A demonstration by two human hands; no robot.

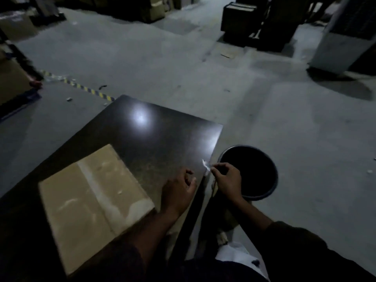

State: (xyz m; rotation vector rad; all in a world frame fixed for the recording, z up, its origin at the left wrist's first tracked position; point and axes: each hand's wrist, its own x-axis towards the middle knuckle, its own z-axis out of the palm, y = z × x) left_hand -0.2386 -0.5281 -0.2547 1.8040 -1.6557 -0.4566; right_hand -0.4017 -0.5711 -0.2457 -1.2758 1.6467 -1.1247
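A flat brown cardboard box (pixel 93 204) sealed with clear tape lies on a dark glossy table (pixel 154 139). My left hand (pixel 180 191) hovers over the table near its right edge, fingers loosely curled and holding nothing. My right hand (pixel 226 179) is just past that edge and pinches a small pale scrap, maybe tape or a thin blade (pixel 206 164), at the fingertips. The image is dim and blurred, so I cannot tell what the scrap is.
A round black bucket (pixel 272 186) stands on the grey concrete floor right of the table, under my right hand. Yellow-black hazard tape (pixel 81 87) crosses the floor at left. Cardboard boxes (pixel 14 82) sit far left, dark crates (pixel 256 23) and a white unit (pixel 337 43) at back right.
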